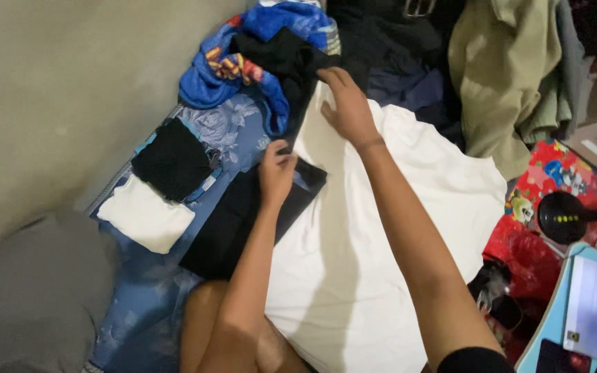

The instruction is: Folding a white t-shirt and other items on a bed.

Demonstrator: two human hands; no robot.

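A large white garment (374,255) lies spread flat on the blue patterned bedsheet (146,297) in front of me. My right hand (345,105) rests flat on its far left edge, fingers stretched out on the cloth. My left hand (276,173) pinches the garment's left edge, just where it meets a folded black garment (233,224). My bare knee (209,324) shows at the bottom.
A folded black cloth (172,159) and a folded white cloth (145,215) lie at the left by the wall (57,90). A blue blanket (243,62), dark clothes and an olive garment (502,69) are heaped behind. A red bag (554,179), black round object (562,217) and small table (582,311) stand right.
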